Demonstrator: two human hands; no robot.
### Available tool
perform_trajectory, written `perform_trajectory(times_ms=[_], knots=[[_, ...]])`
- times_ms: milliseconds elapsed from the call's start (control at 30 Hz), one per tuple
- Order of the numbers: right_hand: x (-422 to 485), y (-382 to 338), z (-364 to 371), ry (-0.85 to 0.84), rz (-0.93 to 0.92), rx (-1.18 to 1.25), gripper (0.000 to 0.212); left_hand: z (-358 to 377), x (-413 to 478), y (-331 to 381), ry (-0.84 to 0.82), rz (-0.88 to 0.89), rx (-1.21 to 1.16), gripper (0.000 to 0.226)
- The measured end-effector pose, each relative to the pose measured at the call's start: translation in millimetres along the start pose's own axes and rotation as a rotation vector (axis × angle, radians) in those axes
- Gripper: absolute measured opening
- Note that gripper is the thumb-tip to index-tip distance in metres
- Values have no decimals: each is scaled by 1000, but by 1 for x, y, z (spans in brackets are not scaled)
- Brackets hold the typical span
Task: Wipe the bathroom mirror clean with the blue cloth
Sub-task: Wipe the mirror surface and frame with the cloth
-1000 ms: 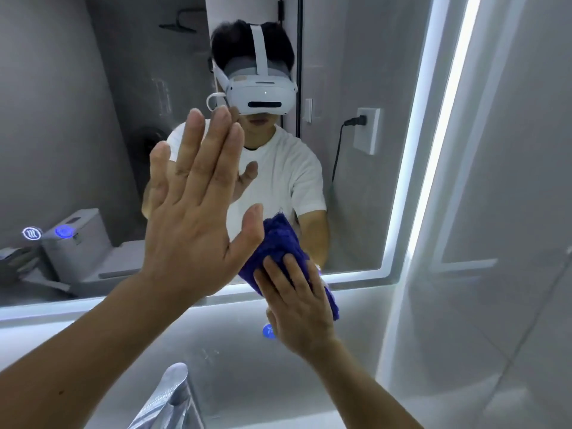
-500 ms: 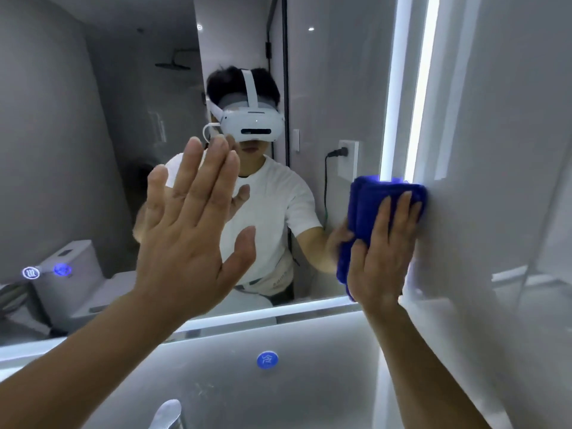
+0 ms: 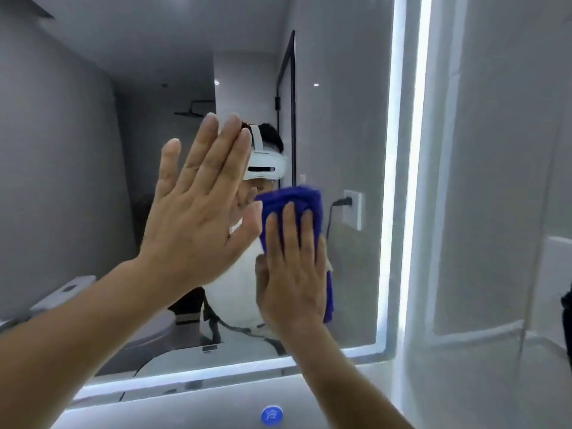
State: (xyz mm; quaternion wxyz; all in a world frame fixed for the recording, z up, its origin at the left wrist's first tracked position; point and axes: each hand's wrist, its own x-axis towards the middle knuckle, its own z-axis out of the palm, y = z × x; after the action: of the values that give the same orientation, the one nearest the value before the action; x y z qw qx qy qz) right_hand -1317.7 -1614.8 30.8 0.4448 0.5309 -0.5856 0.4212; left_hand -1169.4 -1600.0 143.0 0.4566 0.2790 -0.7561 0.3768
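Observation:
The bathroom mirror [image 3: 77, 150] fills most of the view, with lit strips along its right and bottom edges. My right hand [image 3: 292, 274] lies flat with straight fingers on the folded blue cloth [image 3: 294, 198], pressing it to the glass near the mirror's middle. The cloth's top sticks out above my fingertips and a strip shows at the right of my palm. My left hand [image 3: 201, 218] is held up flat just left of the cloth, fingers straight and spread. Whether it touches the glass cannot be told. The mirror reflects a person in a white shirt and headset.
A grey tiled wall [image 3: 495, 181] stands right of the mirror's lit edge. A round blue button [image 3: 271, 415] sits on the panel below the mirror. A wall socket with a plug [image 3: 353, 209] and a toilet [image 3: 68, 292] appear as reflections.
My right hand has slid the cloth left from the mirror's right lit edge to its middle. The view has tilted up. My left hand stays raised and flat.

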Motion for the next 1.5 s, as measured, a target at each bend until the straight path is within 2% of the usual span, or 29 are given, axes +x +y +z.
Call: perform_trajectory(times_ms=[67, 167, 267, 333, 433, 500, 567, 700, 800, 900, 1000, 1067, 1133, 1400, 1500], knots=[[-48, -20, 14, -116, -182, -55, 82, -5, -1, -1, 5, -4, -5, 71], [-93, -10, 21, -255, -494, -147, 72, -11, -5, 1, 2, -3, -19, 70], [-97, 31, 14, -294, -623, -182, 72, -13, -6, -1, -13, -8, -27, 71], [-72, 61, 5, -176, -509, -186, 64, -13, -2, -2, -18, -2, -10, 71], [-4, 103, -16, 24, -112, -127, 53, -11, 10, -2, -17, 11, -1, 70], [38, 121, -30, 79, 116, -43, 55, -8, 15, -3, -28, 23, 13, 70], [60, 130, -36, 114, 221, -4, 60, -3, 17, -5, -34, 30, 34, 70], [45, 109, -25, 188, 269, 9, 59, 2, 18, -8, -20, 23, 18, 70], [-20, 76, -5, 91, 94, -27, 57, 3, 17, -7, -18, 19, 9, 69], [-56, 75, 2, 1, -60, -42, 56, 1, 22, -3, -24, 43, 19, 69], [0, 84, -16, 77, 135, 40, 53, -2, 35, -5, -27, 78, 53, 69], [56, 94, -38, 95, 267, 46, 61, -6, 48, -9, -17, 69, 59, 69], [101, 104, -56, 99, 316, 22, 66, -11, 58, -16, -5, 68, 74, 68], [166, 88, -66, 134, 430, 18, 71, -25, 70, -57, 55, 140, 170, 68], [152, 34, -50, 143, 235, -17, 76, -29, 70, -60, 72, 125, 146, 68]])
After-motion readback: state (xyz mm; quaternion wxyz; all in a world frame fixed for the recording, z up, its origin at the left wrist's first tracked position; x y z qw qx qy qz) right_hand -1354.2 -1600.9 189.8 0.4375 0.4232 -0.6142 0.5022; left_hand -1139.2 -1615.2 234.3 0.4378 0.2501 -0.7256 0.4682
